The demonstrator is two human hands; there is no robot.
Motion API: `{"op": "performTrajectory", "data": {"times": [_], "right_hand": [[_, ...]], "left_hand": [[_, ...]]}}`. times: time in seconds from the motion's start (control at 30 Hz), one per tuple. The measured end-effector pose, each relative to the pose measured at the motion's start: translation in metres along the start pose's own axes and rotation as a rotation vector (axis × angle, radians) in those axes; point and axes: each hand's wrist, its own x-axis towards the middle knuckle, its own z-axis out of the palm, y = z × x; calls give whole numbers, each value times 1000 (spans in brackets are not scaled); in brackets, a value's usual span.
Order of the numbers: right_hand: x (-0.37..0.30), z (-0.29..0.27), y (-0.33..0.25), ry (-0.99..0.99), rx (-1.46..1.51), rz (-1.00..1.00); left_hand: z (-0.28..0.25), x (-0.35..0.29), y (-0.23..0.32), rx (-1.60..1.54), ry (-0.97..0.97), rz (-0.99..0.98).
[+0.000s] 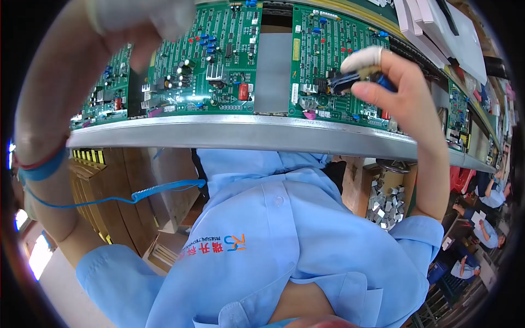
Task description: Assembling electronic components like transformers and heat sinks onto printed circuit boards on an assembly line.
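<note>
My right hand [402, 87], with a white finger cot on a fingertip, is closed on dark cylindrical parts [345, 82] that look like capacitors. They are pinched between thumb and fingers, just above the right-hand green circuit board [306, 60]. Part of that board is hidden behind the hand. At the upper left, my left hand [145, 24] hangs above another circuit board [235, 60]; it is smeared by motion, and pale coverings show on its fingers. Whether it holds anything is not visible. A blue wrist strap [46, 167] circles my left wrist.
A metal rail [246, 131] runs along the front of the board line. The strap's coiled blue cord [164, 188] reaches my waist. Below the rail are cardboard boxes [123, 186] and a box of small metal pieces [385, 205]. White trays [437, 33] stand at the upper right; people sit farther right.
</note>
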Motion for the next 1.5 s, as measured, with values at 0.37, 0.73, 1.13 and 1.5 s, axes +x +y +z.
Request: {"op": "performTrajectory", "data": {"times": [0.37,0.73,1.13,1.5], "right_hand": [[-31,47,17,261,-740,-212],[-20,54,2,162,-1090,-308],[-46,20,-2,346,-239,53],[-108,9,50,543,185,-67]], "left_hand": [[27,17,-60,-435,-261,-320],[39,24,-76,-472,-266,-226],[74,38,-42,-326,-347,-146],[152,72,39,524,-580,299]]}}
